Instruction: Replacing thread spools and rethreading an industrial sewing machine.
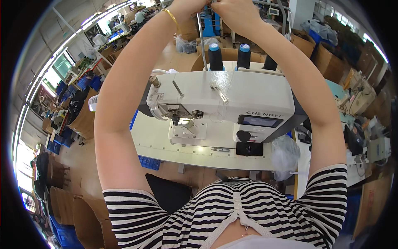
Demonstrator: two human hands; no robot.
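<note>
Both my arms reach up and forward over a white industrial sewing machine [232, 89]. At the top edge of the picture my left hand [188, 6] and my right hand [235, 13] meet, fingertips bent in a pinch. The edge cuts off part of them, and whatever they hold is too small to make out. A thin metal rod [202, 41] of the thread stand rises just below the hands. Dark thread cones with blue tops stand behind the machine head, among them a left cone [215, 60] and a right cone [243, 59].
On the machine table [174, 151] lie thread snips [220, 150] and a black phone [249, 149]. A clear plastic bag [285, 157] hangs at the table's right end. Cardboard boxes [89, 218] stand at the lower left, a blue crate [149, 162] under the table.
</note>
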